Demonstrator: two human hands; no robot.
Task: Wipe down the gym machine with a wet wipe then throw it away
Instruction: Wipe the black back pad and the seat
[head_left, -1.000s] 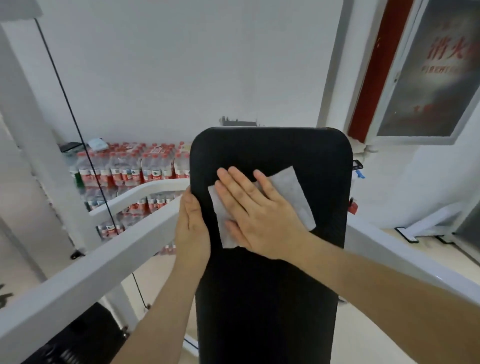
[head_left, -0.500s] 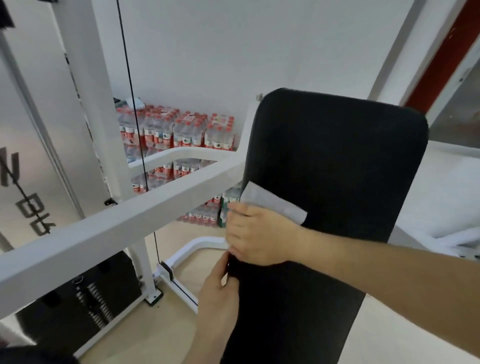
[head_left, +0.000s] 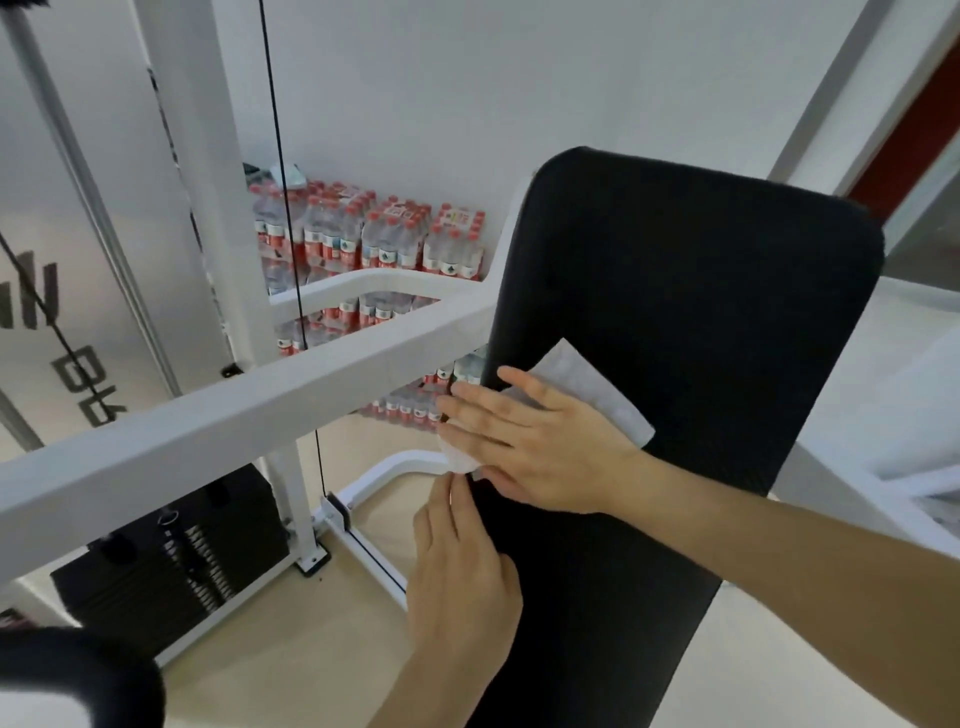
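The right grip (head_left: 540, 441) lies flat with straight fingers. It presses the white square wet wipe (head_left: 597, 395) onto the left edge of the tall black padded back rest (head_left: 675, 291) in the middle of the frame. The left grip (head_left: 462, 577), just below, is flat too and holds nothing. Its fingers point up along the pad's side, near the wipe's bottom corner. A thick white metal bar (head_left: 208, 415) crosses the left side. Packs of red-capped water bottles (head_left: 384, 239) sit by the wall behind it.

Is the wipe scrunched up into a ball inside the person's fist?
No, the wet wipe lies spread flat at the left edge of the black pad, pressed under the right hand, whose fingers are straight.
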